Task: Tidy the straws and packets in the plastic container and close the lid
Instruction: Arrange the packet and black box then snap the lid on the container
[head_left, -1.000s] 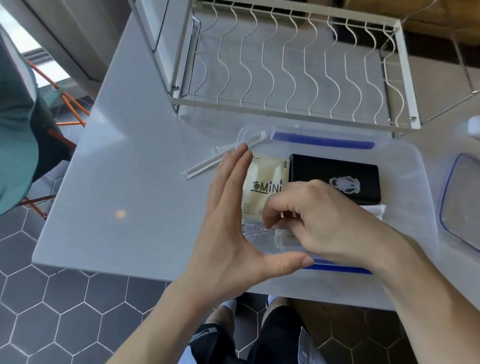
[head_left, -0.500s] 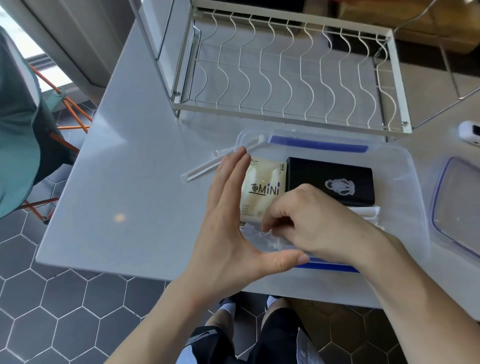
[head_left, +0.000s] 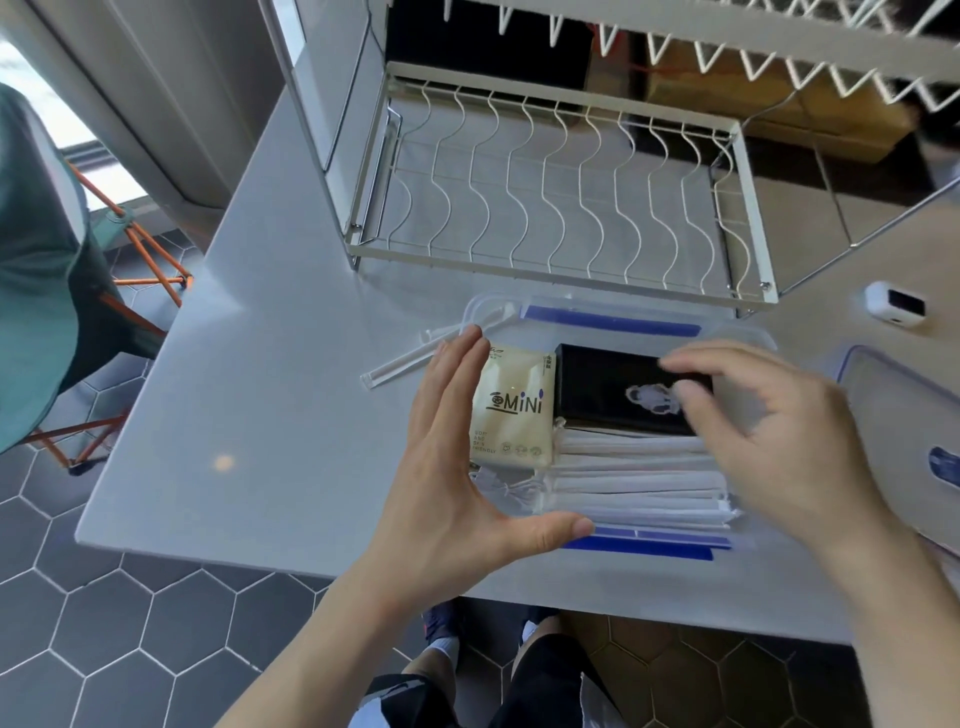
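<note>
A clear plastic container with blue clips lies on the grey table. Inside are a cream packet marked MINI, a black packet and several white wrapped straws lying side by side along the near wall. My left hand presses flat against the container's left wall, thumb along the near edge, holding nothing. My right hand hovers above the container's right half, fingers spread and empty, blurred. One clear-wrapped straw sticks out over the left far corner onto the table. The lid lies to the right.
A white wire dish rack stands just behind the container. A small white device lies at the far right. The table's near edge runs just below the container. A green chair with orange legs stands left of the table.
My right hand has let go of the straws at the near left, lifted and moved right with fingers spread. The straws now lie uncovered in a row. My left hand stayed.
</note>
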